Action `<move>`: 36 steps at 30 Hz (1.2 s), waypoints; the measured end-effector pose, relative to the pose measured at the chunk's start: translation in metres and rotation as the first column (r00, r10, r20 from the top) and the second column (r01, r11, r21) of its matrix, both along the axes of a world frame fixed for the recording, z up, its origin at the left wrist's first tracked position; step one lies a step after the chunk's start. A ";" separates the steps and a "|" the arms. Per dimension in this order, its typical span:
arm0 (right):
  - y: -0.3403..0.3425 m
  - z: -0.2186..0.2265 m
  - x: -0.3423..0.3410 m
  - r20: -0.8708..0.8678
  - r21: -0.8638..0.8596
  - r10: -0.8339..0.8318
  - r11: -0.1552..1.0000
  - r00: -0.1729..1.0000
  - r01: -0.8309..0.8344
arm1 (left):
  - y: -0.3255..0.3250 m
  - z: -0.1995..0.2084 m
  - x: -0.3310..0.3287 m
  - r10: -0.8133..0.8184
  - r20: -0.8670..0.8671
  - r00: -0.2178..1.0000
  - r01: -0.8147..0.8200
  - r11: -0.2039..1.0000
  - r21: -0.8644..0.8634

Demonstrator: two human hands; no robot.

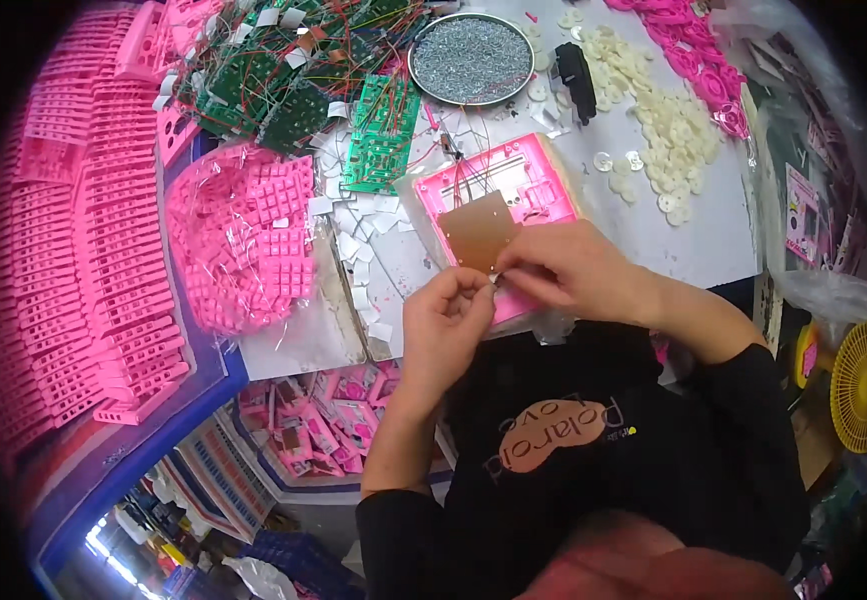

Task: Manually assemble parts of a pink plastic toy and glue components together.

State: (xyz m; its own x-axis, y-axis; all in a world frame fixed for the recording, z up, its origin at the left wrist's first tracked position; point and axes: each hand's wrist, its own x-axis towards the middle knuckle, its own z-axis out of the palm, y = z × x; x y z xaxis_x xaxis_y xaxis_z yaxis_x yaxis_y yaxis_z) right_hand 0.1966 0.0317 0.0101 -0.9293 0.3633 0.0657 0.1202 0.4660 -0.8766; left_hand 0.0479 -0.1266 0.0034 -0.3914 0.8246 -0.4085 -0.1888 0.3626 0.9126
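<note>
In front of me a pink plastic housing (pixel 550 193) lies open side up on clear plastic wrap. A brown circuit board (pixel 477 230) with thin wires at its far end rests tilted over the housing. My left hand (pixel 447 322) is closed in a pinch at the board's near edge. Opposite it, the fingertips of my right hand (pixel 575 268) pinch at the same spot. Between the two sets of fingertips shows a small white piece (pixel 494 279); its kind is too small to make out.
Left stand a bag of pink keypads (pixel 243 240), stacked pink housings (pixel 103 260) and loose white slips (pixel 361 225). Behind are green circuit boards (pixel 381 135), a round dish of screws (pixel 471 60) and a black tool (pixel 575 83). Cream discs (pixel 673 150) lie right.
</note>
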 end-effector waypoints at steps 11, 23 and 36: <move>0.007 0.007 -0.009 0.136 0.015 0.095 0.995 0.986 -0.098 | 0.008 0.011 -0.012 -0.195 -0.355 0.914 0.196 0.980 -0.034; 0.009 0.003 -0.011 0.107 -0.025 0.100 0.995 0.989 -0.098 | 0.010 0.013 -0.016 -0.234 -0.250 0.940 0.235 0.972 -0.026; -0.028 0.001 0.016 -0.016 -0.252 -0.287 0.928 0.958 0.274 | 0.007 -0.006 0.027 0.029 -0.538 0.843 0.114 0.966 0.231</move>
